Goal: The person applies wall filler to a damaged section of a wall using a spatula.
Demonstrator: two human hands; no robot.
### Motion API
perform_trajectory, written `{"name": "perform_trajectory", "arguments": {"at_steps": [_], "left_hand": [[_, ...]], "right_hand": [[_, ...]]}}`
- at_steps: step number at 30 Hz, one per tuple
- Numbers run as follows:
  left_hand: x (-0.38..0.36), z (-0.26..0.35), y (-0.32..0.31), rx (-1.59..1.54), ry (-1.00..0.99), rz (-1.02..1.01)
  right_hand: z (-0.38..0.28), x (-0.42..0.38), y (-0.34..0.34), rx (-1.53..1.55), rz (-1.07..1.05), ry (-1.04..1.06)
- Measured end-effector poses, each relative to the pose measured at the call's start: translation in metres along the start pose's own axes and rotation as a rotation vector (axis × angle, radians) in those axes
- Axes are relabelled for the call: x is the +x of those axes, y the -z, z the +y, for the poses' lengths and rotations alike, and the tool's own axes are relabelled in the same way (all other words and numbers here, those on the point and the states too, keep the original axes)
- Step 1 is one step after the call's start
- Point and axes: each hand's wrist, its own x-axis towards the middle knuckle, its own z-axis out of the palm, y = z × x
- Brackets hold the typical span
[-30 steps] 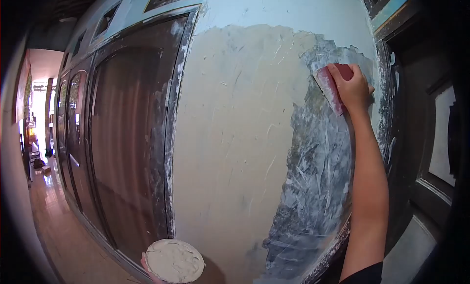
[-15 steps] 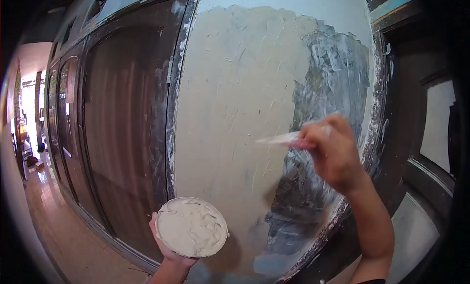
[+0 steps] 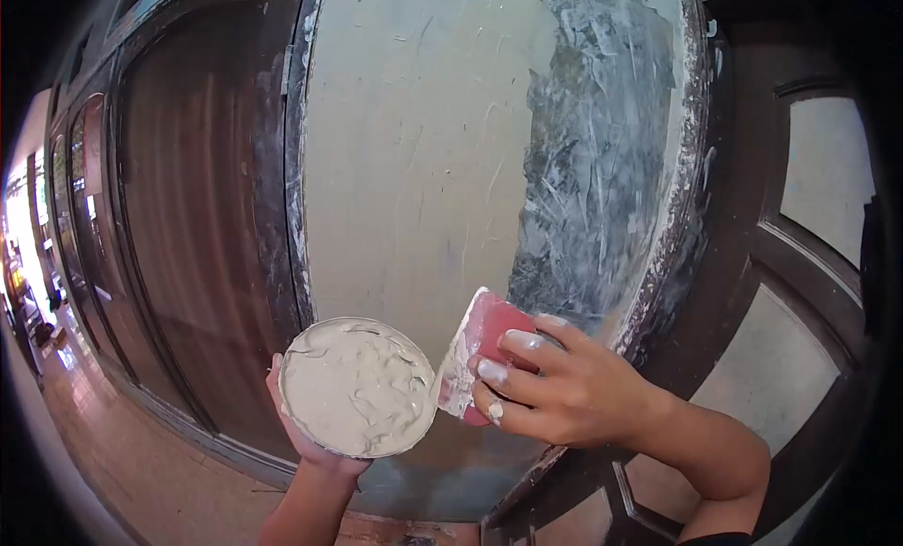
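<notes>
My left hand (image 3: 315, 449) holds up a round tub of putty (image 3: 353, 391) from beneath, its thumb at the left rim. Pale beige putty fills the tub, with ridges on its right part. Gripped in my right hand (image 3: 555, 386) is a red putty spreader (image 3: 487, 344), its edge smeared with putty and at the tub's right rim. White putty coats several fingertips of that hand. Behind both hands stands a wall (image 3: 414, 170), mostly covered in beige putty, with a grey, whitish-streaked patch (image 3: 602, 151) on its right side.
To the left is a dark wooden door with a curtained pane (image 3: 193, 217). A putty-spotted frame (image 3: 673, 217) edges the wall at right, beside a dark panelled door (image 3: 762, 207). Tiled floor (image 3: 160, 452) runs along the lower left.
My right hand has come down and left from in front of the wall, bringing the spreader to the tub's rim. The view has tilted down and shifted right.
</notes>
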Motion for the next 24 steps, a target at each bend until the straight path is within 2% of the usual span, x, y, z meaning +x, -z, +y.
{"name": "perform_trajectory", "arguments": {"at_steps": [12, 18, 24], "left_hand": [[-0.009, -0.001, -0.004, 0.010, 0.125, -0.060], [-0.012, -0.001, 0.005, 0.002, 0.114, 0.002], [-0.012, -0.003, 0.010, -0.009, 0.103, -0.042]], "right_hand": [[-0.031, 0.012, 0.028, 0.006, -0.080, 0.110], [-0.037, 0.005, 0.025, 0.090, -0.098, 0.044], [-0.038, 0.000, 0.028, 0.092, -0.058, -0.018]]}}
